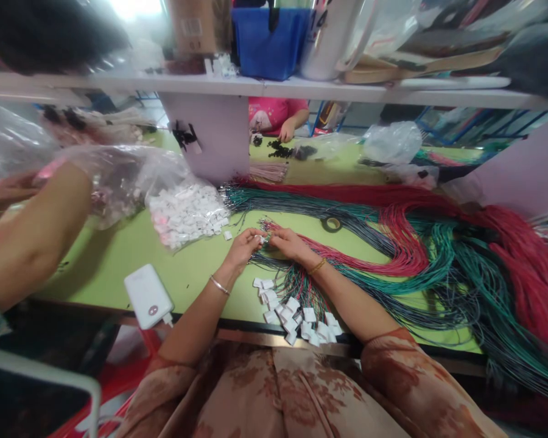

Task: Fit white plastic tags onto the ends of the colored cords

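Observation:
My left hand [245,247] pinches a small white plastic connector [260,239] over the green tabletop. Close beside it, my right hand [288,243] has its fingers closed at the connector, seemingly on thin wire ends; the fingers hide most of these. Under and right of my hands run bundles of red wires [360,263], green wires [393,283] and dark grey wires [388,307]. Nearer my body lies a pile of white connectors [296,316] with wires attached. A loose white connector [228,235] rests left of my left hand, by a clear bag of white connectors [187,210].
A roll of dark tape [331,224] lies among the wires. A white power bank [148,296] with a cable sits at the front edge. A co-worker's arm [36,231] reaches in at left; another person's hand [287,129] is across the table. Overhead, a shelf [274,89] carries a blue bin [272,45].

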Tool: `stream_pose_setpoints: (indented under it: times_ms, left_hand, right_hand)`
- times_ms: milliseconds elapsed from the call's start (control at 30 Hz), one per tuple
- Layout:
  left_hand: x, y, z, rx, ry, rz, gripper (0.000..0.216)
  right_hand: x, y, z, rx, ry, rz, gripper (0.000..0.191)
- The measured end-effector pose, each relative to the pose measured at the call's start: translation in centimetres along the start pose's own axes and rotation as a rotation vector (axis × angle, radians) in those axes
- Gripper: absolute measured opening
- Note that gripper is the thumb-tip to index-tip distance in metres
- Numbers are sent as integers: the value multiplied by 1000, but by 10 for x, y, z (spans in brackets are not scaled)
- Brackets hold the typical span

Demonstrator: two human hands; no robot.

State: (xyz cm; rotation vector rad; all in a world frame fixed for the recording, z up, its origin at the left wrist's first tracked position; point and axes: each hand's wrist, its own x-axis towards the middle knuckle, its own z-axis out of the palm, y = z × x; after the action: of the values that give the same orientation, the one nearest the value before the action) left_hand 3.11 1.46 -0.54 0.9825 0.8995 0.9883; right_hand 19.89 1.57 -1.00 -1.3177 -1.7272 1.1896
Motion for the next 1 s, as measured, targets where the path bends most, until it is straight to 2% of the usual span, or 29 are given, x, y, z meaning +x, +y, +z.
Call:
stream_pose_setpoints:
  times_ms: [100, 300, 533, 633, 767, 867, 1000]
  left_hand:
    - [0, -3, 4, 43, 12, 29, 13]
    - [4, -4, 1, -122, 77, -66, 14]
    - [6, -13, 5, -1, 118, -12, 14]
    - [7, -11, 3, -8, 130, -22, 15]
    - [8, -7, -2, -55, 109, -70, 14]
    - [8, -7, -2, -88, 86, -84, 14]
    - [7, -9, 0, -115, 75, -63, 14]
  right_hand:
    - [-1, 0, 1, 43, -29, -13, 25]
    - [-2, 1, 2, -121, 122, -224, 22]
    - [-2, 7, 7, -217, 141, -210, 19]
    - [-1, 6, 3, -80, 178, -197, 17]
    - [0, 3, -8, 187, 217, -115, 27]
    - [0, 5, -12, 214, 171, -106, 32]
    - [-3, 11, -10, 125, 113, -144, 32]
